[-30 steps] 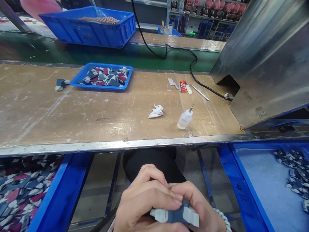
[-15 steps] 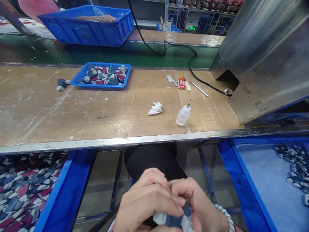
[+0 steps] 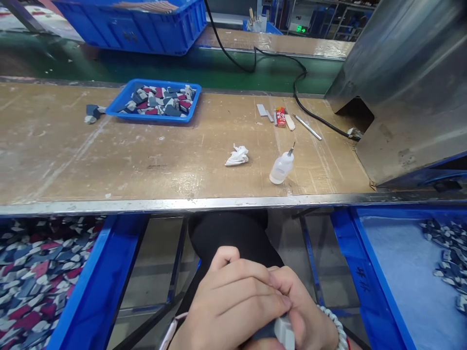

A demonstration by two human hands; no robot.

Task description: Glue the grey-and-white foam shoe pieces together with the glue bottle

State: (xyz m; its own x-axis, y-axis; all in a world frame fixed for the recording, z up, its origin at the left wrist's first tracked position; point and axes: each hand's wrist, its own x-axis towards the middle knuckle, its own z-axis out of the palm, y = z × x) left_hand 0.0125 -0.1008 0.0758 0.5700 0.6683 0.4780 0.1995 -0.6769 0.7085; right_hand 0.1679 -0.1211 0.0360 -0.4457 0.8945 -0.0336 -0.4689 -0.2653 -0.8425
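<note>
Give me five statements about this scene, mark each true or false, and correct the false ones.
1. The left hand and right hand both grip a navy and white moulded part. True.
2. The beaded bracelet is on the left wrist. False: it is on the right wrist.
3. The plastic bottle with a metal nozzle stands to the right of the crumpled white tissue. True.
4. The tissue lies inside the blue tray. False: it lies on the workbench, apart from the tray.
5. The blue bin at lower left is heaped with loose navy, red and white parts. True.
</note>
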